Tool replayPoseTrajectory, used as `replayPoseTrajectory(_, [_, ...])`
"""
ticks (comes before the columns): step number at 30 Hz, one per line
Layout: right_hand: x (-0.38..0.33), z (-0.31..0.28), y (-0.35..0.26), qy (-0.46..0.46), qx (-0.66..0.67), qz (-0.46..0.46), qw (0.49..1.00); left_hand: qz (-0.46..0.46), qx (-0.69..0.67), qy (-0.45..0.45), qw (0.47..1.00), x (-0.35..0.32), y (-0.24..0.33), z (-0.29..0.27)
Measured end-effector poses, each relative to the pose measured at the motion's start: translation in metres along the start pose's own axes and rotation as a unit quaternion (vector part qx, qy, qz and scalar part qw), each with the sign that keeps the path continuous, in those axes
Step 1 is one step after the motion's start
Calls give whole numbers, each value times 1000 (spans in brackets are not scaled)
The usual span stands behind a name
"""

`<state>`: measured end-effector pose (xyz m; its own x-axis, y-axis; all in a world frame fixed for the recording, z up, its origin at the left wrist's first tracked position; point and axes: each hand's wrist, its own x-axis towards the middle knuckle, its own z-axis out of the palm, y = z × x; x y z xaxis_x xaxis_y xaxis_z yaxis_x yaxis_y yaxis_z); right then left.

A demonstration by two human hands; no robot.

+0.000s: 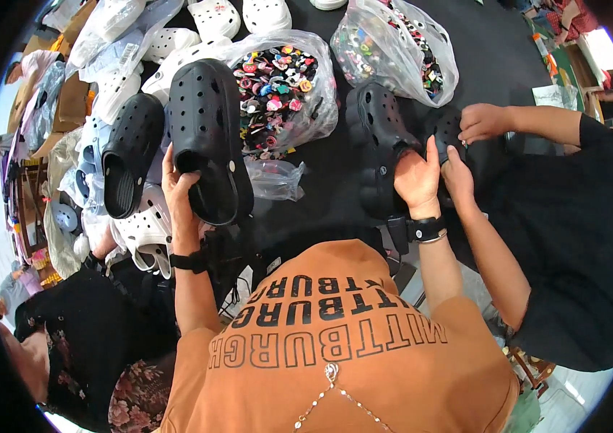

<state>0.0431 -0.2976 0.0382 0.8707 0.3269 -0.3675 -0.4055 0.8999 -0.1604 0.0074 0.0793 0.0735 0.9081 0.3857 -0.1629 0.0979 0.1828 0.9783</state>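
My left hand [180, 189] is wrapped around the heel end of a black clog [205, 108], with the thumb inside its opening. The clog is raised, toe pointing away from me. Just left of it is a second black clog [133, 151]; whether my fingers touch that one I cannot tell. My right hand [418, 179], palm up with the thumb standing apart, has its fingers inside the opening of a thick-soled black clog [380, 119]. The fingertips are hidden there. Right beside it, a co-worker's two hands work at another dark clog [445, 124].
A clear plastic bag [324, 108] full of colourful shoe charms sits mid-table, another charm bag [386, 50] behind it. White clogs [212, 20] and wrapped shoes crowd the far left. A crumpled plastic bag [276, 180] lies on the black table. Co-workers sit close on both sides.
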Motion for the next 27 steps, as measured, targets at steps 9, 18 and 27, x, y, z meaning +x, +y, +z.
replayPoseTrajectory(9, [2,40,24,139,-90,-39,985,5,-50,-43,998,2,-8,1])
replayPoseTrajectory(18, [13,-22,22,-6,-96,-1,995,31,-14,28,999,2,26,-25])
replayPoseTrajectory(27, [24,-22,22,40,-132,-15,990,262,216,162,927,34,131,-154])
